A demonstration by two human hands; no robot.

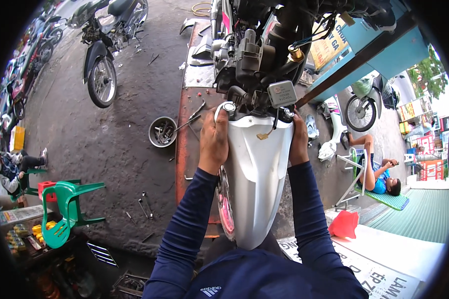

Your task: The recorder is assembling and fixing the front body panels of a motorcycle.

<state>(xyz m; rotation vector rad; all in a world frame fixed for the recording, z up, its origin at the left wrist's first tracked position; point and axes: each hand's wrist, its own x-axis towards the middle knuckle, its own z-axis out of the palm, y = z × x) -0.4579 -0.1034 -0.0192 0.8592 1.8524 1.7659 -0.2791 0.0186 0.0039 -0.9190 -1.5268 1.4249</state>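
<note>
Both my hands are on a silver-white motorbike mudguard, one on each side of its upper end. My left hand lies along its left edge, thumb close to a round metal cap, fingers curled out of sight. My right hand grips the opposite edge, its fingers mostly hidden. A wheel with pink parts shows below the mudguard's left side. Just above it, a small grey metal box hangs by the bared frame, and a wire with a pale connector lies over the silver surface.
A red-edged work platform holds the bike, with loose panels and a tool on it. To its left stand a metal bowl of parts, scattered tools and a green chair. At right, a person reclines on a lounger.
</note>
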